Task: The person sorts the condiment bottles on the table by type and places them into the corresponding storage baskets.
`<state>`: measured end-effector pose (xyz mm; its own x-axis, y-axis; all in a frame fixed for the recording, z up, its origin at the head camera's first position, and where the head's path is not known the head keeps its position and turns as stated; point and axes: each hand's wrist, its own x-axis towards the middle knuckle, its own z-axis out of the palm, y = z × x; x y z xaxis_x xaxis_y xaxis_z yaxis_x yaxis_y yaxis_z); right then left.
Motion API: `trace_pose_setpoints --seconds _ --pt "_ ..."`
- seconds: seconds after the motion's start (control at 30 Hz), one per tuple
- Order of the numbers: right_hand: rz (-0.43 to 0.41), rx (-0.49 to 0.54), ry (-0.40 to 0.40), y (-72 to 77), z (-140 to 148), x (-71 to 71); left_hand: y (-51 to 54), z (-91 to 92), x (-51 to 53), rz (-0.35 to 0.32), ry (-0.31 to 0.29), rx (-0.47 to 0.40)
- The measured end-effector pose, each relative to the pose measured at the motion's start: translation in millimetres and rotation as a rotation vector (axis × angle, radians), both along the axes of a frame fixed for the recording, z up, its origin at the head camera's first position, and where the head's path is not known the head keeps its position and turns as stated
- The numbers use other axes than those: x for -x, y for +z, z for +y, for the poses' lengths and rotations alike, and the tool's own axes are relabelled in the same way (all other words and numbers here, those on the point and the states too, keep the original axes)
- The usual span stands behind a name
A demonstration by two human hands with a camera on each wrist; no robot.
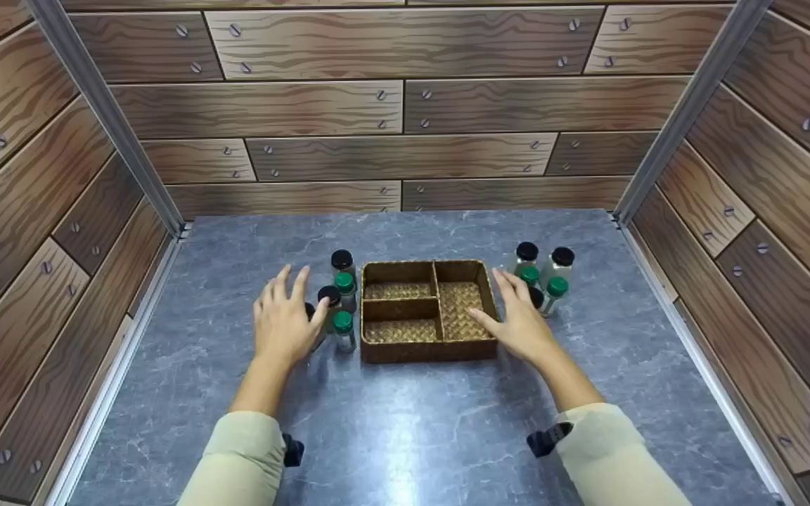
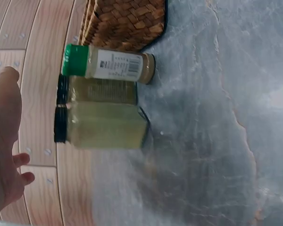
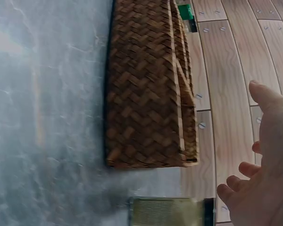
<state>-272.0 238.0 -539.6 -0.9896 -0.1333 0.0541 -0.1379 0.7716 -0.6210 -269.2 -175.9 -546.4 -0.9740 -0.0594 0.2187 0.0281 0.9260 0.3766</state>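
Note:
A woven basket (image 1: 429,353) with three compartments sits mid-table, and no items show inside it. My left hand (image 1: 284,322) hovers with spread fingers beside several spice jars left of the basket. A green-capped bottle (image 2: 114,65) and a black-capped jar (image 2: 106,126) stand upright in that group; in the head view the thumb partly covers another. My right hand (image 1: 523,327), fingers extended, is over the basket's right edge; contact cannot be told from the head view. In the right wrist view, this hand (image 3: 269,160) appears apart from the basket wall (image 3: 144,89). Neither hand holds anything.
Right of the basket stands a second group of jars, including a green-capped bottle (image 1: 555,294) and a black-capped jar (image 1: 561,261). Wood-patterned panels (image 1: 405,105) enclose the grey marbled table (image 1: 405,429) at the back and sides, with metal rails (image 1: 714,407) along the edges.

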Motion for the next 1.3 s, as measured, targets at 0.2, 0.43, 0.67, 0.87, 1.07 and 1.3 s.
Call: trace_pose_setpoints --seconds 0.2,0.43,0.67,0.87,1.07,1.3 --pt "0.025 0.155 -0.020 -22.4 0 -3.1 -11.8 -7.6 -2.7 0.010 -0.021 -0.115" --pt "-0.027 0.222 -0.020 -47.3 0 -2.2 -31.1 -15.3 -4.0 0.001 -0.034 -0.336" --pt "-0.060 0.339 -0.020 -68.4 0 2.1 -48.7 -20.1 -4.1 0.010 -0.066 -0.475" --pt "-0.094 0.414 -0.016 -82.2 1 2.7 -54.3 -22.8 -3.8 0.018 -0.056 -0.547" --pt "-0.120 0.443 -0.002 -87.8 3 2.2 -53.5 -22.1 -3.9 -0.008 -0.051 -0.489" --pt "-0.137 0.499 -0.005 -87.2 2 0.9 -52.6 -23.1 -4.1 -0.028 -0.039 -0.521"
